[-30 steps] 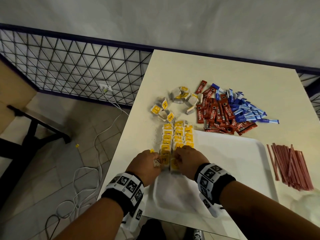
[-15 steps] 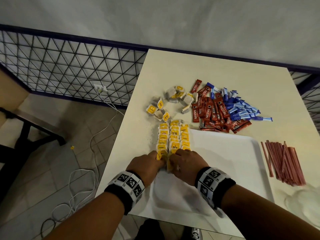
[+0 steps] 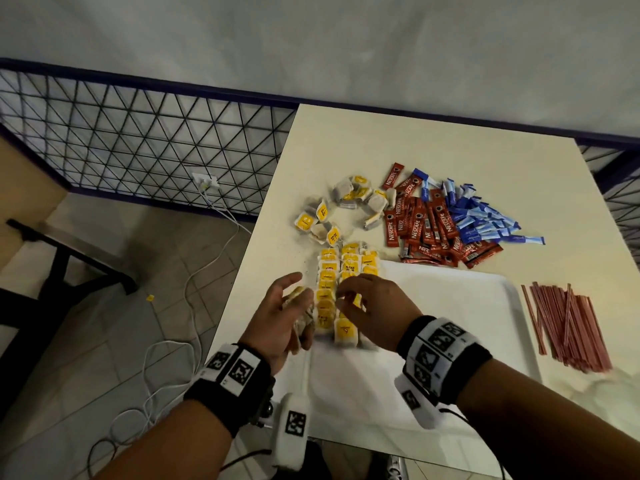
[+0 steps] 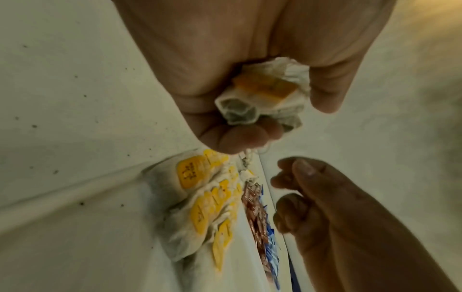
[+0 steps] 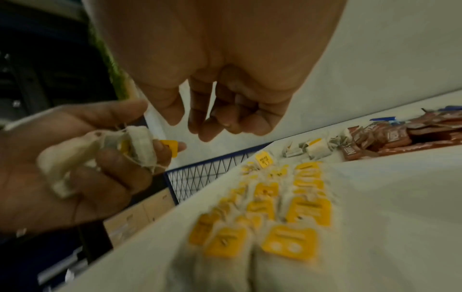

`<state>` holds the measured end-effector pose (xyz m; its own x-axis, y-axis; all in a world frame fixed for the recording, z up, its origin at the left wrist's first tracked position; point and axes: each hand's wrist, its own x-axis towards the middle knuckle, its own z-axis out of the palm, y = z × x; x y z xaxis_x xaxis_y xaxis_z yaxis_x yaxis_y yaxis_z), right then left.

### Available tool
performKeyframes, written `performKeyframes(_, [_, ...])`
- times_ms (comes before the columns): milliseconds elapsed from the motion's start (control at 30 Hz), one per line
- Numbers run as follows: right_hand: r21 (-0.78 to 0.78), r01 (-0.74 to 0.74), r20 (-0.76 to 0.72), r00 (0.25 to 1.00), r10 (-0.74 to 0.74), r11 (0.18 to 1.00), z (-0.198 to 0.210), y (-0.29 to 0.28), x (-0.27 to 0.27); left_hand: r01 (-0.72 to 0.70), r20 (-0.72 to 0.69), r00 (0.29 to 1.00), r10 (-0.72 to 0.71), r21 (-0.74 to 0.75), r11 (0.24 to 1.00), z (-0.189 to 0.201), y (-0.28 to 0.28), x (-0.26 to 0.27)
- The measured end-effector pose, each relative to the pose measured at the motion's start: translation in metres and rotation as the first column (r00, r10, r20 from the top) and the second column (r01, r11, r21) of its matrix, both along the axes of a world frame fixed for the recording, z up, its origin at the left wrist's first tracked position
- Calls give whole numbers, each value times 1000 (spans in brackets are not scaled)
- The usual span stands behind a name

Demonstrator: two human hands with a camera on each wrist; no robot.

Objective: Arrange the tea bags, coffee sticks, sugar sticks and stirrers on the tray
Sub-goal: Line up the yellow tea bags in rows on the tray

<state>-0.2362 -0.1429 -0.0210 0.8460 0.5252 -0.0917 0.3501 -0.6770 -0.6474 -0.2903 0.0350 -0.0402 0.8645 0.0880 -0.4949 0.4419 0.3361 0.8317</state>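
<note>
Three rows of tea bags on tray left edge, head view; coffee sticks, sugar sticks, stirrers on table.
Left wrist: my left hand grips loose bags.
Right wrist: my right hand above rows, fingers loosely curled, holding nothing.

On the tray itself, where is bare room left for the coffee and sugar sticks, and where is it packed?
The tray is bare from the right hand to its right rim, beside the stirrers, and along the near edge. Its left end is packed with rows of tea bags, where the left hand holds more bags.
</note>
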Motion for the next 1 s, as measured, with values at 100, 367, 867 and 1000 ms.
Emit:
performKeyframes(100, [93,68,-65,996,-62,993,17,7,2,38,45,998,-33,-100,994,12,-1,-3])
performKeyframes(367, [152,9,-89,996,5,988,47,21,2,256,178,953,-245,-43,966,20,11,2])
performKeyframes(867, [72,-97,113,990,89,993,62,-17,-9,328,300,872,-387,229,916,50,-27,-3])
performKeyframes(1000, [4,-97,46,994,97,995,67,-33,-10,274,261,928,-267,11,962,52,-45,-2])
